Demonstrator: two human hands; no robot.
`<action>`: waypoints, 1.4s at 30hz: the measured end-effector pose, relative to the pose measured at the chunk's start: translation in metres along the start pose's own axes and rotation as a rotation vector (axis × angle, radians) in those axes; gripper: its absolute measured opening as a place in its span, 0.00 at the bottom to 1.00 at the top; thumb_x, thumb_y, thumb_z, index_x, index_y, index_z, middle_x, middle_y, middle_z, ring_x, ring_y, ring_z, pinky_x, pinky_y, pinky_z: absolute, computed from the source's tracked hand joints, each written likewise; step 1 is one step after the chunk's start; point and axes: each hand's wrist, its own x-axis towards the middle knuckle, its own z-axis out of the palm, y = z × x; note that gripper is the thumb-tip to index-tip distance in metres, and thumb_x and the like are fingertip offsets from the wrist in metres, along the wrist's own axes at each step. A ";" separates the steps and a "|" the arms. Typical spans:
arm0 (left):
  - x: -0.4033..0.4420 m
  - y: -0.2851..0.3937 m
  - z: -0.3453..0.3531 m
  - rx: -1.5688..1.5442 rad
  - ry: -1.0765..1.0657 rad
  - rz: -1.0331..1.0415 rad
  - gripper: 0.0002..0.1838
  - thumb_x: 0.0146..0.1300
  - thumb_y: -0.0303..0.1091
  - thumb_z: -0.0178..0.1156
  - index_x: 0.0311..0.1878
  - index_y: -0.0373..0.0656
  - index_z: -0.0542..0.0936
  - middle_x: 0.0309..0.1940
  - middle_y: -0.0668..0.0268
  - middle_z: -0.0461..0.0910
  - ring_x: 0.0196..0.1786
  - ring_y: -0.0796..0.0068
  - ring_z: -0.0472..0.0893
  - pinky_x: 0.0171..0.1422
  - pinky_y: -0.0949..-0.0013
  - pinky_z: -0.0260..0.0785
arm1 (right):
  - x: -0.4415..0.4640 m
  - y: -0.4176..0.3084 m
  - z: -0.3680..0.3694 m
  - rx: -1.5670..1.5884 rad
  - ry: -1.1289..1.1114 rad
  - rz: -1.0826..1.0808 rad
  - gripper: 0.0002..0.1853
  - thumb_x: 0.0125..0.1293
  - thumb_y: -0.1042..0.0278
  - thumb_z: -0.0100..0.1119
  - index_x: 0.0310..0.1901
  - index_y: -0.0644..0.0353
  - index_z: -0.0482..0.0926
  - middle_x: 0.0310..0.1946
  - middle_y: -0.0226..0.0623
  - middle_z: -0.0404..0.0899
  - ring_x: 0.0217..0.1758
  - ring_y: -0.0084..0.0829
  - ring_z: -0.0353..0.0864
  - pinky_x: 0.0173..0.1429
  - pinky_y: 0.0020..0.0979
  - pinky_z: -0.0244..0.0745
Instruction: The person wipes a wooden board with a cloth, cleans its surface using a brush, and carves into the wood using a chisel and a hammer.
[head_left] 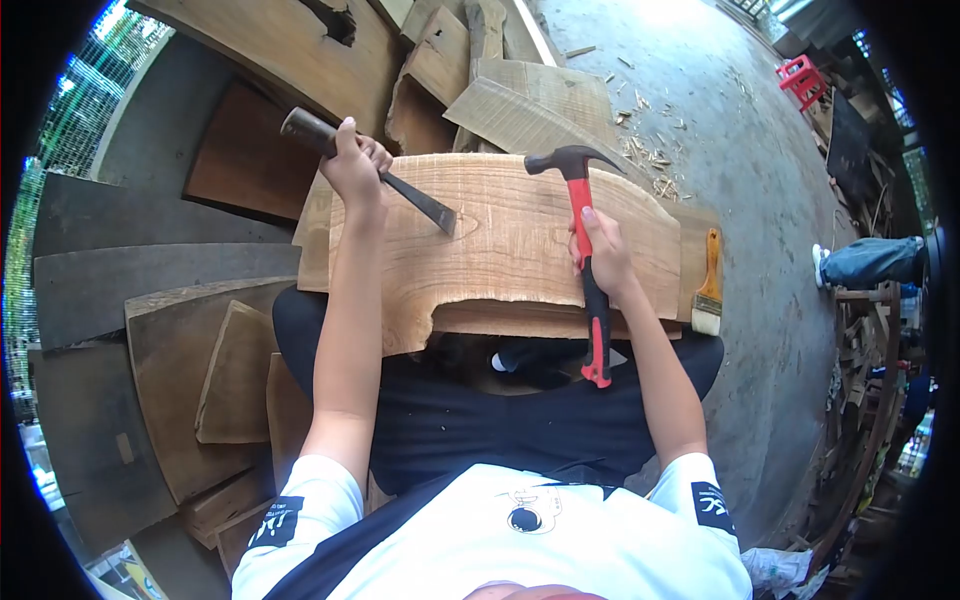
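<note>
My left hand (pixel 358 165) is closed around a chisel (pixel 415 200), near where its dark handle meets the blade. The chisel slants down to the right, its flat tip at a knot-like mark on a wooden board (pixel 510 260); I cannot tell whether it touches. In my right hand (pixel 603 250) is a claw hammer (pixel 579 195) with a red and black handle, gripped about mid-handle. The hammer's dark head points up and away from me, over the board's far edge. The board lies across my lap area, with a curved cut-out on its near side.
A brush (pixel 708 285) with a wooden handle lies at the board's right end. Wood slabs (pixel 200 370) are stacked on the left and more boards (pixel 540 95) lie ahead. Wood chips (pixel 650 160) litter the concrete floor. Right of me are a red stool (pixel 802 82) and a person's leg (pixel 870 262).
</note>
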 end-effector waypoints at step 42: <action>-0.032 0.008 0.005 -0.010 0.017 0.109 0.20 0.68 0.40 0.62 0.23 0.49 0.65 0.15 0.73 0.62 0.16 0.78 0.63 0.23 0.71 0.55 | -0.003 -0.001 0.025 -0.336 0.182 -0.026 0.24 0.81 0.50 0.46 0.36 0.63 0.79 0.15 0.31 0.76 0.17 0.24 0.79 0.23 0.30 0.73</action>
